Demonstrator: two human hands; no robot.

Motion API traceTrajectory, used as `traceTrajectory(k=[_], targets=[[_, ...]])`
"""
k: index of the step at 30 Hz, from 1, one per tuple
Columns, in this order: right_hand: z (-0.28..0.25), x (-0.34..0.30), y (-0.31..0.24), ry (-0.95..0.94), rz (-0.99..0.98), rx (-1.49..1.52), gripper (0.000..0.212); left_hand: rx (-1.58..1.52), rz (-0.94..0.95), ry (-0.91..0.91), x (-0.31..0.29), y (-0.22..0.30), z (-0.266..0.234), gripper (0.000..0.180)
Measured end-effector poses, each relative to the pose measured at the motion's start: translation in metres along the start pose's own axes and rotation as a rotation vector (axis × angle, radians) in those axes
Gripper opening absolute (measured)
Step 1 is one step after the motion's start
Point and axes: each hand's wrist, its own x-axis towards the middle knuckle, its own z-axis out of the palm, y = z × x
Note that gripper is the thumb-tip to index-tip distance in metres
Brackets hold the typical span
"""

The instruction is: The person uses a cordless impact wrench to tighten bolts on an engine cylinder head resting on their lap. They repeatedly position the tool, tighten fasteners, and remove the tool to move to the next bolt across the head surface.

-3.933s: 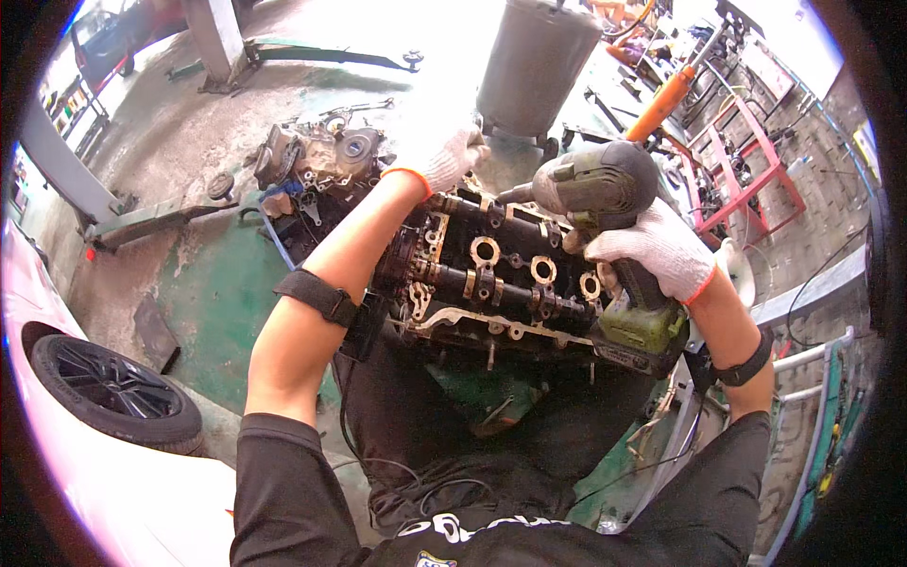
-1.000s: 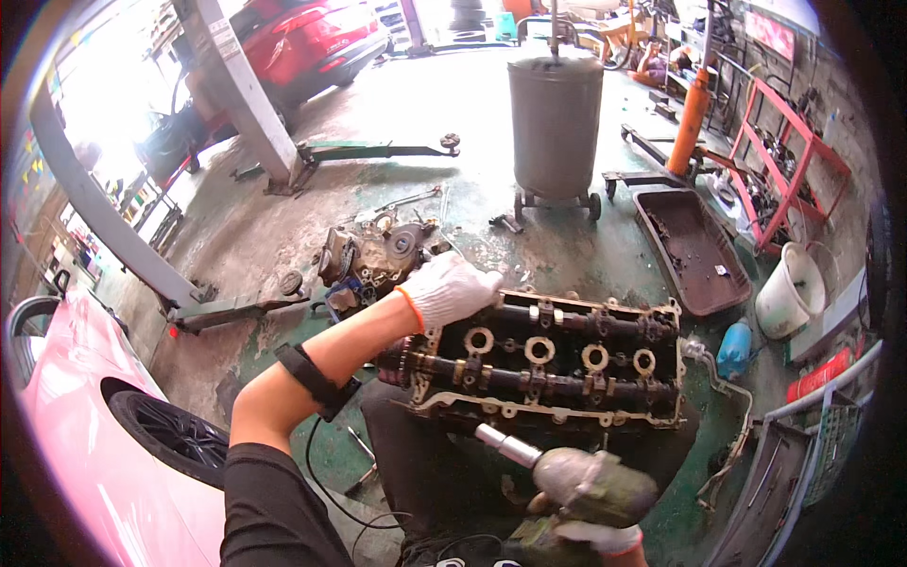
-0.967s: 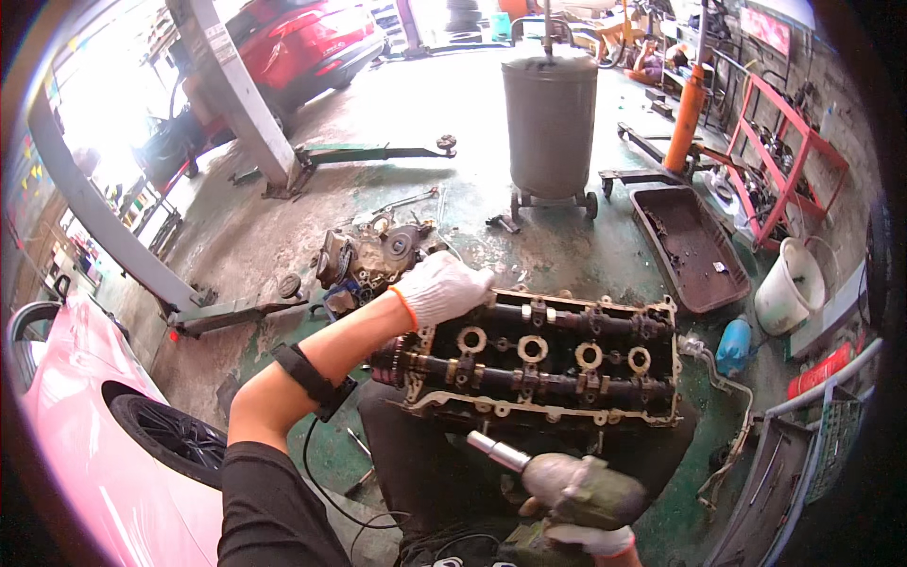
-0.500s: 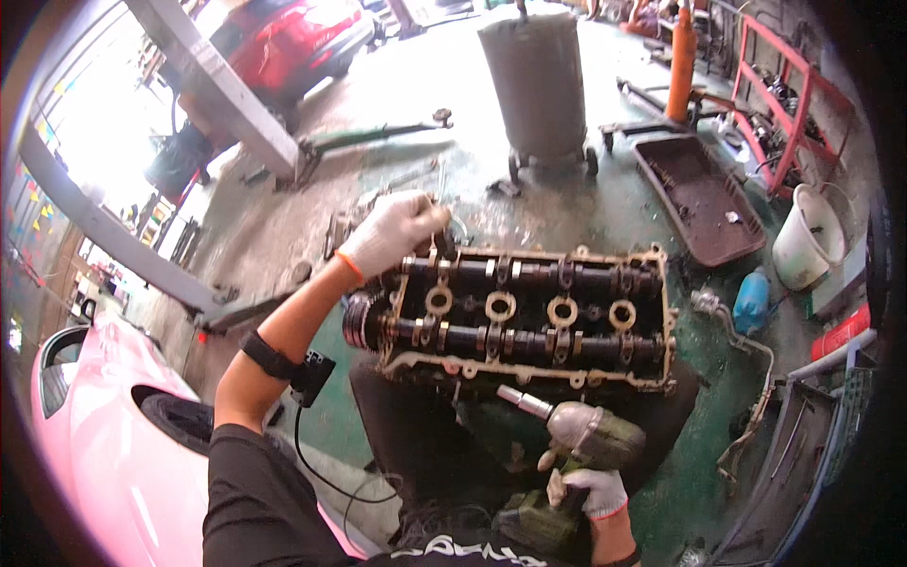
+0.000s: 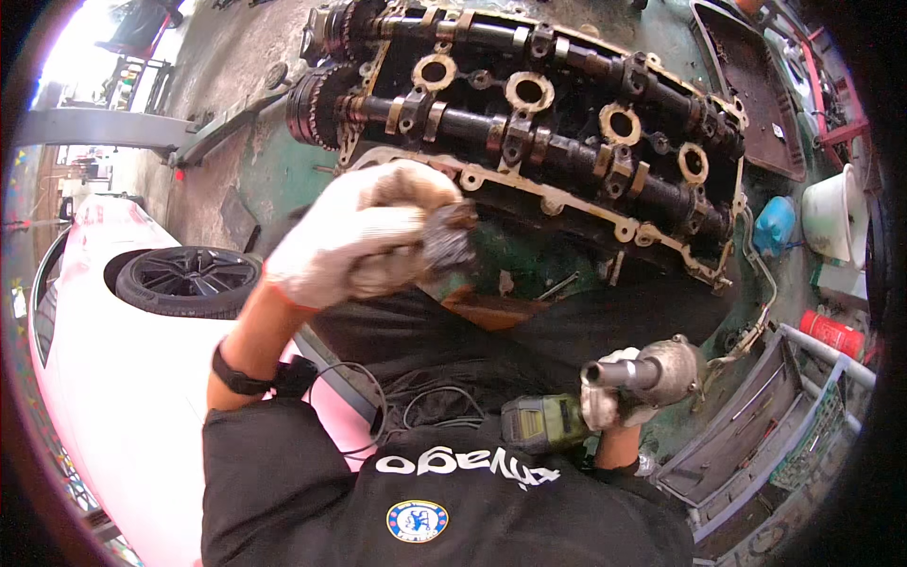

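We have the engine [image 5: 518, 132] beyond both hands, its long axis sloping from upper left to lower right. Our left hand [image 5: 354, 231] is nearer to its edge, fingers closed around a small dark piece [image 5: 451, 236], blurred. Our right hand [image 5: 605, 404] grips the power wrench [image 5: 682, 367], farther from the engine.

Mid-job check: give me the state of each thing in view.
Left hand: closed on dark part
Dark part: held, partly hidden
Right hand: closed around impact wrench
Impact wrench: socket fitted, pointing left
Cylinder head: uncovered, camshafts exposed
Pink car: wheel fitted
White bucket: open-topped
Brown tray: uncovered
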Motion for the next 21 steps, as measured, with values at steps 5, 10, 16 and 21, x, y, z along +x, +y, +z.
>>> traceTrajectory(k=[5,10,16,21], targets=[[0.007,0.018,0.003,0.049,-0.161,0.143,0.072,-0.474,-0.198,0.046,0.006,-0.051,0.026,0.037],[0.023,0.022,0.021,0.329,-0.29,0.126,0.069,-0.498,-0.178,-0.14,-0.001,-0.067,0.028,0.066],[0.033,0.016,0.032,0.569,-0.276,0.373,0.097,-0.502,-0.136,-0.121,-0.003,-0.075,0.017,0.058],[0.032,0.027,0.022,0.645,-0.186,0.182,0.082,-0.668,0.084,-0.068,0.002,-0.022,-0.012,0.056]])
